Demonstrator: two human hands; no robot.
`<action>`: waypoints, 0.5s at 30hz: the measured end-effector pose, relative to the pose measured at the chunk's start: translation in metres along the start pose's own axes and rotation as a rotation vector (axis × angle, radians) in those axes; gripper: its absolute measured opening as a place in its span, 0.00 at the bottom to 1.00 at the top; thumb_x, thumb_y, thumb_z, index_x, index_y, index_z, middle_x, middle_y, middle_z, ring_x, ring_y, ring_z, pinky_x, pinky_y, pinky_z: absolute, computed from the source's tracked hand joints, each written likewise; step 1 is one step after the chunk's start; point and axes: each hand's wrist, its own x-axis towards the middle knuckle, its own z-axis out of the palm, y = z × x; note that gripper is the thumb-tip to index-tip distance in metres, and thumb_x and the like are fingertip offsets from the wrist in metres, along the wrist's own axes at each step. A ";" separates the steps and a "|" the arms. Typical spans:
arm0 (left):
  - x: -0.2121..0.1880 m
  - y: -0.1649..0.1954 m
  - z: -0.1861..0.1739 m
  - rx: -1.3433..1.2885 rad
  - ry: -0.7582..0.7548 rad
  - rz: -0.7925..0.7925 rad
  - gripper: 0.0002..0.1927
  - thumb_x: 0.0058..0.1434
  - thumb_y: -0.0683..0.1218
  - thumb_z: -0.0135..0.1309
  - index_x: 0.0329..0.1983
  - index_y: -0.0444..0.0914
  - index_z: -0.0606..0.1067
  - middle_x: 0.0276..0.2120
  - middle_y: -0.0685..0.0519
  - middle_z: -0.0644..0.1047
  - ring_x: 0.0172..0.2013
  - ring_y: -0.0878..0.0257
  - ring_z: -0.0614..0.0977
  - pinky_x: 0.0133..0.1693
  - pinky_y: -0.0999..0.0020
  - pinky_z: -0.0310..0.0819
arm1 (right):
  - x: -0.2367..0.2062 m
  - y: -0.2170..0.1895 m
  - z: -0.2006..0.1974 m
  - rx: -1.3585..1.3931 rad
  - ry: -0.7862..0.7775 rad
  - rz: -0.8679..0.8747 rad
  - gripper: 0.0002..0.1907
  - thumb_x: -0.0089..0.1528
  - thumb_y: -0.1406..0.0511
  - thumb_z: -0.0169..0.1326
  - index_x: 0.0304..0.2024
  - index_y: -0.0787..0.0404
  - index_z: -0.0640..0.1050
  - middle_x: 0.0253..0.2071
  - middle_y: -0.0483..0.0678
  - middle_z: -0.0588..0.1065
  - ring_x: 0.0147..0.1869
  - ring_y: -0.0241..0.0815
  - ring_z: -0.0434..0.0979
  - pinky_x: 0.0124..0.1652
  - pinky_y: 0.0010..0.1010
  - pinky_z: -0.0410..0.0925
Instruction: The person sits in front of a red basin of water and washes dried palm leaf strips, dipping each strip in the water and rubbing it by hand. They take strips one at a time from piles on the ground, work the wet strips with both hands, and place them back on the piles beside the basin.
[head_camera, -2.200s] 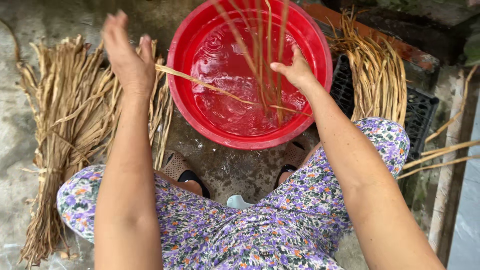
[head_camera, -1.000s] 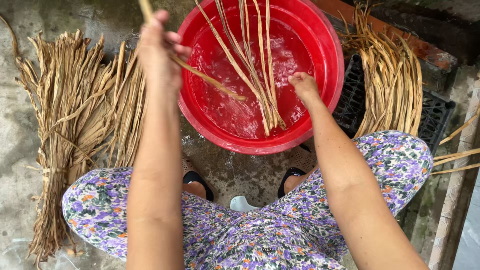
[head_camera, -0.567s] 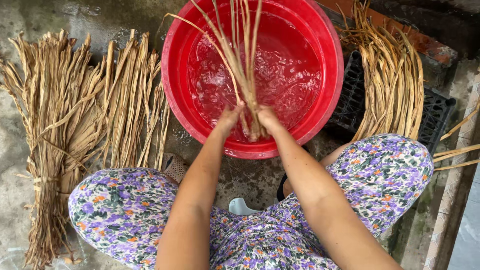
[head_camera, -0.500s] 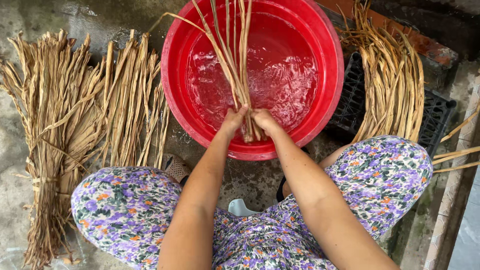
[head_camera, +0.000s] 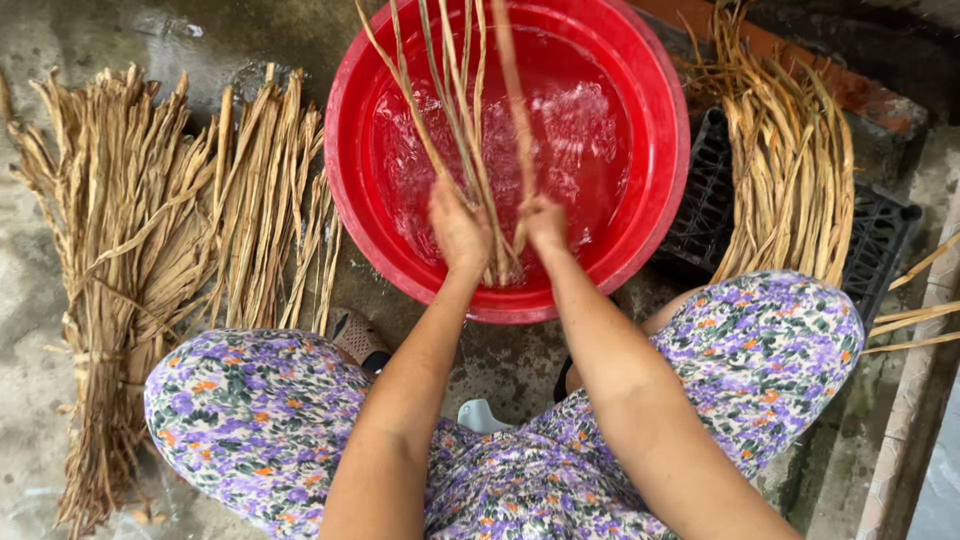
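Hands meet at frame centre over the red basin (head_camera: 650, 200): left hand (head_camera: 458, 228) and right hand (head_camera: 545, 222) both clasp the wet straw strands (head_camera: 465, 120), which fan upward between them above the water.

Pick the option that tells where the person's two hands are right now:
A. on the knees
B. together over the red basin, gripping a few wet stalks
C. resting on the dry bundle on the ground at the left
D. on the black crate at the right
B: the left hand and right hand meet over the red basin, closed on the wet stalks rising out of the water.
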 end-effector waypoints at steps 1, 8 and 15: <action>-0.002 0.002 0.002 -0.065 -0.162 0.018 0.34 0.58 0.41 0.52 0.70 0.37 0.62 0.63 0.38 0.70 0.61 0.46 0.74 0.60 0.52 0.71 | -0.002 -0.005 -0.005 0.125 0.033 -0.026 0.06 0.65 0.68 0.53 0.37 0.59 0.81 0.32 0.46 0.79 0.30 0.34 0.77 0.29 0.27 0.73; 0.006 0.001 -0.011 0.039 -0.606 -0.036 0.19 0.73 0.48 0.42 0.64 0.35 0.67 0.47 0.36 0.78 0.49 0.45 0.81 0.50 0.49 0.78 | -0.030 -0.046 0.015 0.432 -0.218 -0.135 0.06 0.66 0.65 0.55 0.40 0.61 0.80 0.29 0.44 0.77 0.27 0.28 0.74 0.26 0.19 0.70; -0.015 0.000 -0.071 0.315 -0.606 0.030 0.16 0.72 0.54 0.46 0.54 0.43 0.77 0.40 0.40 0.81 0.43 0.44 0.82 0.48 0.45 0.76 | -0.018 -0.023 0.012 0.596 -0.249 0.096 0.11 0.69 0.64 0.51 0.39 0.63 0.80 0.21 0.38 0.65 0.17 0.27 0.56 0.16 0.20 0.54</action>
